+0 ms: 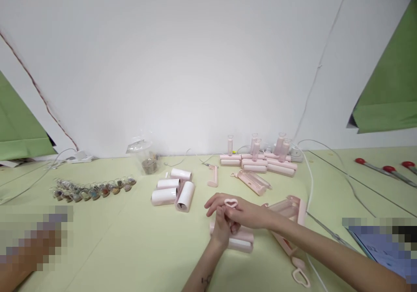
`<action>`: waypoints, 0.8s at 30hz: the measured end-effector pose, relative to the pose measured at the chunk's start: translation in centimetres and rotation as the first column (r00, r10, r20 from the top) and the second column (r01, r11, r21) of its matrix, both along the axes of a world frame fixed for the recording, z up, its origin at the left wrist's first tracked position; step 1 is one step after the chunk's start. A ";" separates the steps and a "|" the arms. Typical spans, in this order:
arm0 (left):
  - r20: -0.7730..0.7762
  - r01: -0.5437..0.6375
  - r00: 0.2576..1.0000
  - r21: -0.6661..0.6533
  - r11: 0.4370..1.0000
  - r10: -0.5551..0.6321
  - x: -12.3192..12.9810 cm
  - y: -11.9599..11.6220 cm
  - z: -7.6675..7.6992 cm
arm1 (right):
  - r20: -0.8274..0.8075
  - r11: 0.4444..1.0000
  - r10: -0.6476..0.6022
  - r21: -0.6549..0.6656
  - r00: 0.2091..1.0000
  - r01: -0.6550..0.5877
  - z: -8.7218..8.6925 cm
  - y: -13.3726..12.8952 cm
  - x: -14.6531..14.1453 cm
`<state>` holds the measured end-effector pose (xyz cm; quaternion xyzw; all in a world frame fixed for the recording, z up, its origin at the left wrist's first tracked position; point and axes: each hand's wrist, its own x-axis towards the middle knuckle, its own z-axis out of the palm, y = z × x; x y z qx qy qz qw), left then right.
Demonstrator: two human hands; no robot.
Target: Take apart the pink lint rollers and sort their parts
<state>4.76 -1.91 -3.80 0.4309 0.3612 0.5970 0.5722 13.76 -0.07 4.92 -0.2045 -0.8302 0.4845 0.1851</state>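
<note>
Near the table's front middle, my left hand (221, 231) and my right hand (243, 211) are pressed together. Both are closed around a pale pink handle with a heart-shaped loop (231, 203), which shows above my right thumb; the rest of it is hidden by my fingers. My right hand crosses over the left, its fingertips pointing left. Under them lies a pink lint roller (246, 236) with a white roll. To the right, partly behind my right forearm, are pink frame parts (301, 209) and another heart-shaped loop (301, 278).
White rolls (164, 196) lie left of my hands. Several pink lint rollers (254, 166) stand along the wall, with pink pieces (213, 175) nearer. Small glass domes (94, 191), a plastic bag (145, 159), white cables (311, 183) and red-tipped tools (389, 169) surround them.
</note>
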 end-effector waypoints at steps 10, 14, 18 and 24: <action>0.026 -0.075 0.997 -0.089 0.993 0.077 0.2 -0.7 0.9 | -0.194 0.973 -0.144 0.153 0.970 0.175 -1.8 -0.3 -0.8; 0.075 -0.014 0.997 -0.127 0.992 0.024 0.2 -0.4 1.4 | -0.104 0.974 -0.212 0.059 0.972 0.219 -1.5 -0.3 -0.4; 0.099 0.123 0.989 -0.148 0.981 -0.109 -0.1 0.0 2.0 | 0.101 0.977 -0.029 -0.207 0.994 0.050 0.2 0.7 0.4; 0.083 0.127 0.990 -0.117 0.985 -0.118 0.2 -0.3 1.7 | 0.133 0.989 -0.098 -0.100 0.986 0.112 2.2 0.6 -0.2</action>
